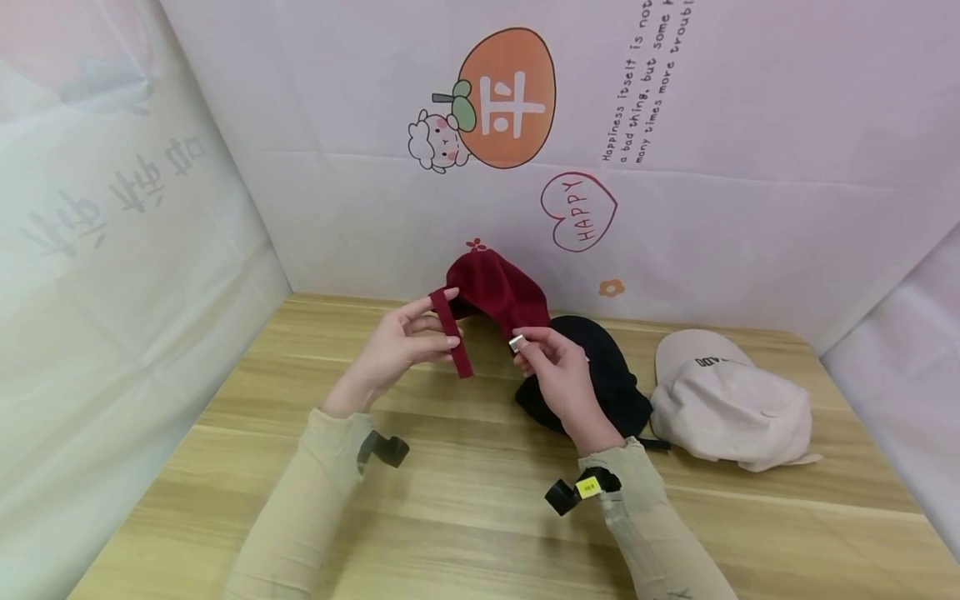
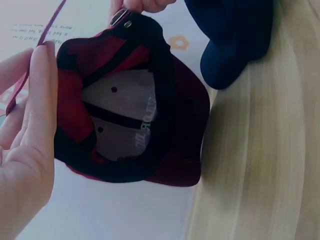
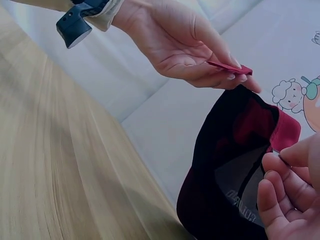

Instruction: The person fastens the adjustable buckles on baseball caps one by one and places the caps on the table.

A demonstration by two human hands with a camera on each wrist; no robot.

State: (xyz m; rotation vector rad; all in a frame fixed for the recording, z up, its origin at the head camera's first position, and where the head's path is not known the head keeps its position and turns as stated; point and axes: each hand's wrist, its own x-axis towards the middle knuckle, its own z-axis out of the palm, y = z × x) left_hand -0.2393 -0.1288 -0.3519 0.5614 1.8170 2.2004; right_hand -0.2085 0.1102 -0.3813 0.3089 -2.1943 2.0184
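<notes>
A dark red baseball cap is held up off the wooden table, its open underside turned toward the wrists in the left wrist view. My left hand pinches the cap's long red back strap between thumb and fingers, and the strap's end hangs loose below the thumb. My right hand pinches the small silver buckle at the other side of the back opening. Strap and buckle are apart. Inside the cap, pale lettering shows on the front panel.
Partly behind my right forearm, a black cap lies on the wooden table. To its right is a beige cap with dark letters. A printed white cloth stands behind, with more cloth at both sides.
</notes>
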